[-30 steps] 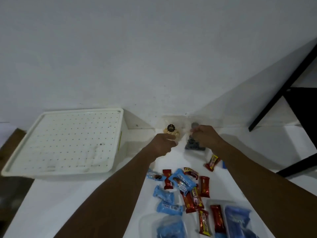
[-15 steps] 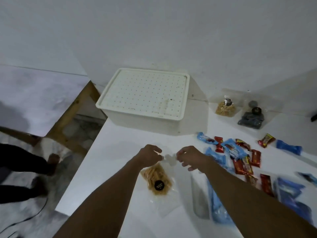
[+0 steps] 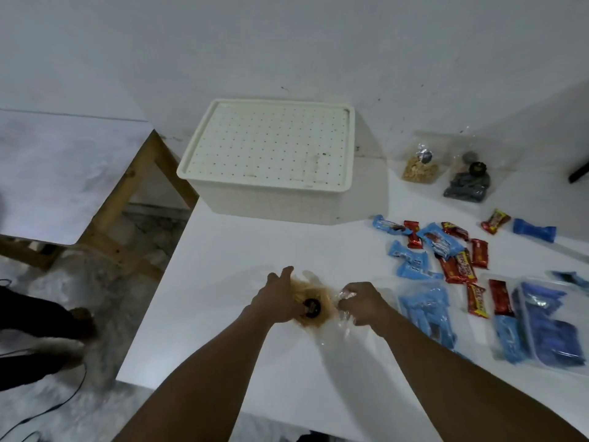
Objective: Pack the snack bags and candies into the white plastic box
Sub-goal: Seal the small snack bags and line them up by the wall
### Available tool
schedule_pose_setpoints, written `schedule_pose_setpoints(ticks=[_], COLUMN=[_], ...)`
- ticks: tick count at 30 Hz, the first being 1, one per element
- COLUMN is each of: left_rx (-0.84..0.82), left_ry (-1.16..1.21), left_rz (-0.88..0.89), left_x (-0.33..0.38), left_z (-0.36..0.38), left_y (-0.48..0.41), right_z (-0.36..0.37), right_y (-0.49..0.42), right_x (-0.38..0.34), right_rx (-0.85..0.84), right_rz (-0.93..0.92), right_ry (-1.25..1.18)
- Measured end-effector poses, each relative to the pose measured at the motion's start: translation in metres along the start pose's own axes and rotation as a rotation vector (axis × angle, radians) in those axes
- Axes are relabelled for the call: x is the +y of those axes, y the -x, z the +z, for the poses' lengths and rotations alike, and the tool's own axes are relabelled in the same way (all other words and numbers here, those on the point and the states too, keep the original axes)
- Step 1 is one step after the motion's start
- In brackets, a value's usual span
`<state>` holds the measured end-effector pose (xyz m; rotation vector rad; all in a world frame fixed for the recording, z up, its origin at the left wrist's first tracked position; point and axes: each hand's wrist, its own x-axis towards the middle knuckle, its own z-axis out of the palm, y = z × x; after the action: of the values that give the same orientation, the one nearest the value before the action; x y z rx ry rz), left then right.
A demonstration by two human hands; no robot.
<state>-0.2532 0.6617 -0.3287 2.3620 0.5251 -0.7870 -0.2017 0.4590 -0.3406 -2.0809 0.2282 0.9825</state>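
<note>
The white plastic box [image 3: 271, 193] stands at the back of the white table with its perforated lid [image 3: 271, 145] shut. Near the front, a clear snack bag [image 3: 314, 295] of tan sticks with a black round sticker is blurred between my hands. My left hand [image 3: 275, 301] holds its left side. My right hand [image 3: 360, 303] pinches the clear plastic at its right end. Red and blue wrapped candies [image 3: 446, 250] lie scattered to the right. A tan snack bag [image 3: 419, 169] and a dark snack bag [image 3: 467, 185] stand by the wall.
Clear bags of blue packets [image 3: 425, 311] [image 3: 548, 327] lie at the right front. The table's left edge [image 3: 159, 282] drops to the floor. A wooden-legged table [image 3: 63, 173] stands at the left, and a person's dark-clothed legs [image 3: 38, 317] are on the floor there.
The view swung from the bags by the wall to the front of the table. The tan stick bag was pinched by its top between both hands; my left hand now holds its side.
</note>
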Motion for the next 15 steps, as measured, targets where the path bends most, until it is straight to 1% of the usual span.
schedule_pose_setpoints(ticks=[2, 4, 6, 8, 9, 12, 15], left_rx=[0.026, 0.043, 0.051, 0.098, 0.132, 0.200, 0.240], left_ry=[0.000, 0.036, 0.079, 0.131, 0.177, 0.387, 0.505], left_rz=[0.115, 0.278, 0.394, 0.431, 0.436, 0.420, 0.413], left_x=[0.010, 0.028, 0.052, 0.075, 0.085, 0.107, 0.123], left_z=[-0.012, -0.029, -0.045, -0.059, -0.065, -0.082, -0.094], left_y=[0.001, 0.003, 0.005, 0.006, 0.006, 0.008, 0.009], right_z=[-0.020, -0.041, -0.063, -0.086, -0.099, -0.137, -0.165], right_y=[0.009, 0.019, 0.026, 0.035, 0.039, 0.053, 0.065], right_x=[-0.024, -0.052, -0.079, -0.105, -0.115, -0.136, -0.139], right_rx=[-0.034, -0.096, -0.121, -0.114, -0.098, 0.000, 0.087], right_rz=[-0.128, -0.265, -0.353, -0.399, -0.419, -0.472, -0.538], right_ry=[-0.043, 0.021, 0.132, 0.214, 0.218, 0.149, 0.110])
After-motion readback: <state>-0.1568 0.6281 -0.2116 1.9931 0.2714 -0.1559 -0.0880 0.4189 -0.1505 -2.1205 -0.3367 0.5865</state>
